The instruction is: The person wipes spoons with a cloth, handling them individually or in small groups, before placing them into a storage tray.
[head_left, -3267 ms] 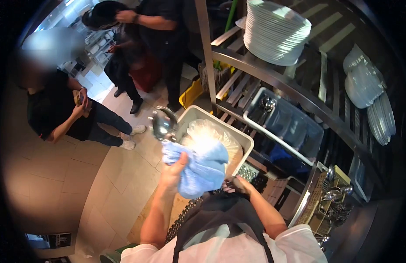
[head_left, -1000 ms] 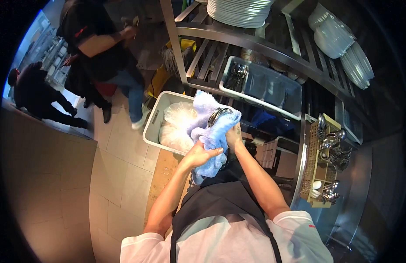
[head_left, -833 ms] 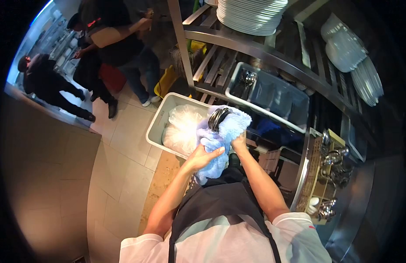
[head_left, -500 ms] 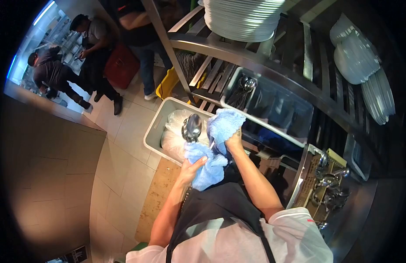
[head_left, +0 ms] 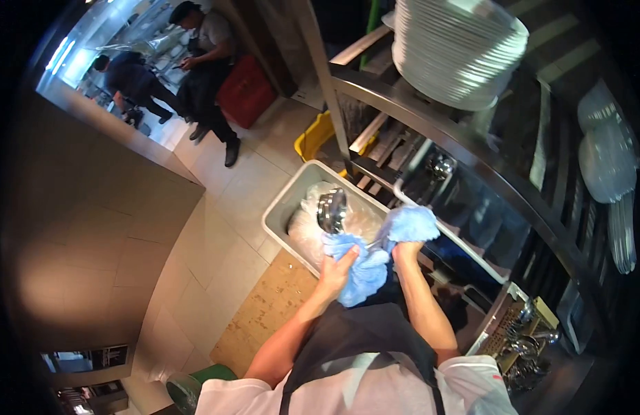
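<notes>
A bunch of shiny metal spoons (head_left: 332,211) sticks up, bowls outward, from a light-blue cloth (head_left: 367,280). My left hand (head_left: 337,272) is closed around the cloth and the spoon handles inside it, thumb on top. My right hand (head_left: 406,252) grips another part of the cloth, which drapes over and hides most of its fingers. Both hands are at the near side of a grey plastic bin (head_left: 282,232) holding a clear plastic bag (head_left: 309,232). What the cloth covers between my hands is hidden.
To the right, a metal rack (head_left: 430,114) bears stacked white plates (head_left: 458,55) and a cutlery tray (head_left: 465,245). More utensils (head_left: 527,342) lie in a basket at lower right. A yellow bucket (head_left: 315,138) stands behind the bin. Two people (head_left: 206,76) are at upper left.
The view has shifted, so the scene sits farther right and lower. The spoon bunch has turned, showing its bowls edge-on. Both hands keep hold. The nearer person by the rack is out of view.
</notes>
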Demonstrator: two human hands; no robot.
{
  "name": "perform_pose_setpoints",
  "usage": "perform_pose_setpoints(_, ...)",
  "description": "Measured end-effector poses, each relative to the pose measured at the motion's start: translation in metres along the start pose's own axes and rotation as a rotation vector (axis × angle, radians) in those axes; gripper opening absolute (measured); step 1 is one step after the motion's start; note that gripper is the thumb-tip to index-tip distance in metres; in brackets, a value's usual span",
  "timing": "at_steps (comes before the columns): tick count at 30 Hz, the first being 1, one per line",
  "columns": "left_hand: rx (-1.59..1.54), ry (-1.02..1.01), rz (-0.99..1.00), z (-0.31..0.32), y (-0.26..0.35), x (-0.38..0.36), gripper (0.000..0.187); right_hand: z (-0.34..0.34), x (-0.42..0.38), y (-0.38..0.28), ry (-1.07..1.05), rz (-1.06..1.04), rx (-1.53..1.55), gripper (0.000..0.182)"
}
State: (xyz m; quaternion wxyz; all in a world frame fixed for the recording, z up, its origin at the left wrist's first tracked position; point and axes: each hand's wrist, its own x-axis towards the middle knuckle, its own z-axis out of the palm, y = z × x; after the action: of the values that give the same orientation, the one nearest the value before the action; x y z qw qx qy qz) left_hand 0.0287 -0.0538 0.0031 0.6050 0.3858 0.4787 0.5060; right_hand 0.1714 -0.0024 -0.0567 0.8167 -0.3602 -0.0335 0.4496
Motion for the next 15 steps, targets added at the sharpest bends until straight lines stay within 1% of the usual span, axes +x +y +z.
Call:
perform_pose_setpoints(1,0.013,-0.013,-0.003,-0.002,-0.003,0.006,0.008,0.010,-0.004,-0.002,-0.039,-0.030,0.034,0.012)
perform_pose_setpoints(2,0.014,-0.009,0.008,-0.003,-0.001,0.008,0.008,0.004,-0.002,-0.003,-0.146,0.100,0.124,0.009)
perform_pose_setpoints(4,-0.036,-0.074,-0.049,-0.006,0.004,0.011,0.008,0.007,-0.004,-0.001,-0.092,0.117,0.035,0.009)
perform_pose_setpoints(5,-0.054,-0.104,-0.087,-0.009,0.009,0.014,0.011,0.013,-0.005,-0.009,-0.136,0.213,0.018,0.011)
perform_pose_setpoints(6,-0.056,-0.110,-0.084,-0.016,0.011,0.018,0.011,0.016,-0.006,-0.018,-0.177,0.308,-0.003,0.012)
perform_pose_setpoints(7,-0.112,-0.198,-0.161,-0.023,0.011,0.021,0.012,0.010,0.001,-0.019,-0.235,0.301,-0.182,0.015)
perform_pose_setpoints(8,-0.167,-0.292,-0.242,-0.030,0.011,0.024,0.014,0.011,0.010,-0.020,-0.403,0.332,-0.108,0.016)
perform_pose_setpoints(10,-0.128,-0.373,-0.318,-0.033,0.017,0.022,0.017,-0.001,0.033,-0.007,-0.740,-0.049,-1.219,0.013)
perform_pose_setpoints(11,-0.129,-0.389,-0.331,-0.031,0.020,0.020,0.018,0.011,0.022,-0.011,-0.537,0.333,-0.334,0.013)
perform_pose_setpoints(12,-0.130,-0.404,-0.344,-0.030,0.021,0.020,0.019,0.014,0.017,-0.002,-0.428,0.075,-0.509,0.014)
perform_pose_setpoints(14,-0.152,-0.456,-0.383,-0.034,0.015,0.023,0.021,0.030,0.012,-0.007,-0.595,-0.779,-1.445,0.010)
perform_pose_setpoints(15,-0.116,-0.474,-0.357,-0.035,0.016,0.024,0.021,0.041,-0.002,-0.008,-0.498,-0.407,-1.033,0.008)
